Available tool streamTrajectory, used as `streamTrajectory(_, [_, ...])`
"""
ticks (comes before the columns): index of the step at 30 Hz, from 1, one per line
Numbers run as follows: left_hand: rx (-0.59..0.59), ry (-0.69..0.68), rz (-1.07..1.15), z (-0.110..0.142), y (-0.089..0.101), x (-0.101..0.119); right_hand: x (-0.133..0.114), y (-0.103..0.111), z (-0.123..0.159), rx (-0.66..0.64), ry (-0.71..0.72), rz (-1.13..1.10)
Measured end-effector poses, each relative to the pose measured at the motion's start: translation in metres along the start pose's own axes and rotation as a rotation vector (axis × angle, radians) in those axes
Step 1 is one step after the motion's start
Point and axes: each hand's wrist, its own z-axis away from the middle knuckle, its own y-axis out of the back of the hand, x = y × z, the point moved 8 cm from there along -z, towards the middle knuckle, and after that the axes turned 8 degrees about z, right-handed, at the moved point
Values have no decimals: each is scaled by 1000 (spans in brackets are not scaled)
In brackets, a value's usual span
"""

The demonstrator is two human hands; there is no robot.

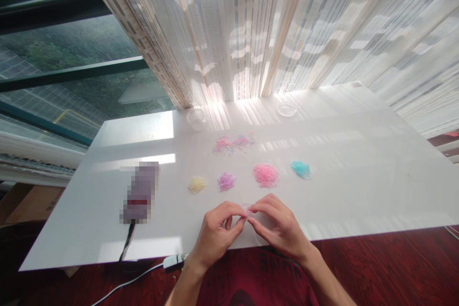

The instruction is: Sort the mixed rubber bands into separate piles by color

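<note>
My left hand [217,232] and my right hand [278,224] meet near the front edge of the white table [358,162], fingers pinched together on a few thin pink strands [247,210]. Beyond them lie small sorted piles in a row: yellow [197,184], purple [226,181], pink [266,174] and teal [301,169]. Farther back sits a mixed pile of pink and purple strands [232,144].
A blurred-out dark object [140,192] with a cable lies on the table's left side. A clear round cup [196,118] and a clear lid [287,109] stand near the striped sheer curtain [287,24]. A window is at the left.
</note>
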Motion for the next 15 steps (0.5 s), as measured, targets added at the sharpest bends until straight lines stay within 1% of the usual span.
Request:
streamTrajectory(5, [-8,4,12,-1,0,0,3,-5,1,-53,-15,-1])
streamTrajectory(15, [0,63,41,-1,1,-1,0,-7,-1,-121,-26,-12])
